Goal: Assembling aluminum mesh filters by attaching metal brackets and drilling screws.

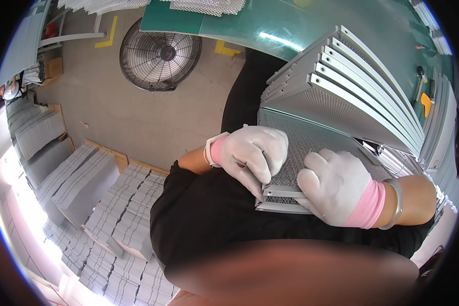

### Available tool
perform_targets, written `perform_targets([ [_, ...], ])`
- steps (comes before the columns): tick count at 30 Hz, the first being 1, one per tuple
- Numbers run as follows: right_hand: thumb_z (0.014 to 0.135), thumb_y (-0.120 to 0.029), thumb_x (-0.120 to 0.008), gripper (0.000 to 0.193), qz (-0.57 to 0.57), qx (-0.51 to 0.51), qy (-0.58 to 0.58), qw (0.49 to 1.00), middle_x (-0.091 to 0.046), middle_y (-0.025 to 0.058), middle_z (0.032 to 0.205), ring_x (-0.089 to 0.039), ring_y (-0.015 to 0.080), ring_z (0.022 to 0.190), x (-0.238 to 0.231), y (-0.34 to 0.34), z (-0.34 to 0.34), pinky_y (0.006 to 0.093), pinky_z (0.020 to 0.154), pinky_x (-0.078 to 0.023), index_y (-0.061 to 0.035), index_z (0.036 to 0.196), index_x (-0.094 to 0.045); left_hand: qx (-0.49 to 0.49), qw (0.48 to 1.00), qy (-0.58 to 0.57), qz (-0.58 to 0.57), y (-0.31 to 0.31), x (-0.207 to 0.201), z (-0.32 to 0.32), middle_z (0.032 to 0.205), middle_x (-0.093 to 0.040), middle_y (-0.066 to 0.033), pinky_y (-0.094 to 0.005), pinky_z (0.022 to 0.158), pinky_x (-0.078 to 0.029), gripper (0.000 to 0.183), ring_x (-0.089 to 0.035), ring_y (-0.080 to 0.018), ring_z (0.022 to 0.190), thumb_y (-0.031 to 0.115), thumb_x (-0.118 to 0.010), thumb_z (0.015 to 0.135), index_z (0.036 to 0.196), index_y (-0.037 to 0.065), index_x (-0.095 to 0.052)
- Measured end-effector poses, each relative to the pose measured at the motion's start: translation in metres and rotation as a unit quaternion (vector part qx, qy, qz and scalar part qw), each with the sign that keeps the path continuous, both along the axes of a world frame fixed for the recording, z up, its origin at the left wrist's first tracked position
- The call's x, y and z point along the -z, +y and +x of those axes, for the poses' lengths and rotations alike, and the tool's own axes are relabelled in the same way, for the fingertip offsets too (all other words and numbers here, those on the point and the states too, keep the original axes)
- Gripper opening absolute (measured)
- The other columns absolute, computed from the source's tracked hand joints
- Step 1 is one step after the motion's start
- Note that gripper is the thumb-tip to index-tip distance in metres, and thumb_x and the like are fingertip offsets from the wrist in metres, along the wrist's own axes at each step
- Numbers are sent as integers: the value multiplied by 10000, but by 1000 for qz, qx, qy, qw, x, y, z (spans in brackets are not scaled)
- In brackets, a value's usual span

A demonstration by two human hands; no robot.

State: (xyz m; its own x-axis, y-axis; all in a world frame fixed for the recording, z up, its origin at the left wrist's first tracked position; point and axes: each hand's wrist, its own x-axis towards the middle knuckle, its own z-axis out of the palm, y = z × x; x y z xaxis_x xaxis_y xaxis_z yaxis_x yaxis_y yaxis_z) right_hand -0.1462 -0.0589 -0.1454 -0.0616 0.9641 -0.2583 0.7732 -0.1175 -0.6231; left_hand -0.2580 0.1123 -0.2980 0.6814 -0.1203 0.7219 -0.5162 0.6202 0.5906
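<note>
A grey mesh panel with a metal frame (pixel 285 193) lies in front of my body, its near edge against my black clothing. My left hand (pixel 255 155), in a white glove with a pink cuff, is closed at the near left corner, thumb and fingers pinching the frame edge. My right hand (pixel 336 186), gloved alike, curls over the near frame strip farther right, its thumb under my palm side. Both hands hide parts of the frame. Just beyond, several similar framed panels (pixel 352 89) stand leaning in a fanned stack.
A green worktable (pixel 229 28) extends beyond the panels. On it at the right lie an orange-yellow tool (pixel 426 105) and a dark-headed tool (pixel 419 76). A round floor fan (pixel 160 55) stands at far left. Stacked grey panels (pixel 107 204) fill the lower left. Another person (pixel 11 91) is at the far left.
</note>
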Motion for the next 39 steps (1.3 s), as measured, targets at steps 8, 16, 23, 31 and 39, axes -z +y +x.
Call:
perform_targets([
  [8,725,-155,-645,167,2,6,-19,1000,-516,69,749,-577,228,618,1,1,-3,352,472,-495,-85,801,-514,0,999,-32,-25,-3,0,4,770,-611,-12,-355,638,-423,277,-595,-195,670,231,-864,744,834,93,-641],
  [16,730,-157,-646,174,16,-32,-24,999,-514,72,747,-581,226,623,1,6,5,350,474,-483,-82,796,-503,-80,997,-19,-1,0,-7,5,730,-604,-30,-337,548,-389,234,-589,-199,592,218,-807,802,795,53,-640],
  [23,801,-197,-669,219,-6,-25,-26,999,-524,100,773,-591,259,647,-4,12,13,373,512,-490,-66,834,-497,-185,974,6,132,12,-17,-4,773,-594,-33,-369,623,-453,273,-612,-234,720,225,-822,748,915,50,-696],
  [31,841,-211,-677,262,-18,-5,29,999,-533,142,798,-593,348,710,-2,16,31,436,625,-494,-32,885,-490,-284,936,34,206,14,-18,0,824,-602,-54,-373,656,-481,329,-612,-251,744,198,-814,748,991,19,-683],
  [39,861,-193,-645,235,-8,-2,34,999,-527,156,796,-585,367,719,-4,18,35,449,635,-480,-19,909,-495,-308,940,58,134,6,-11,2,895,-608,-116,-339,684,-508,341,-616,-235,766,-59,-677,723,1063,-41,-672],
])
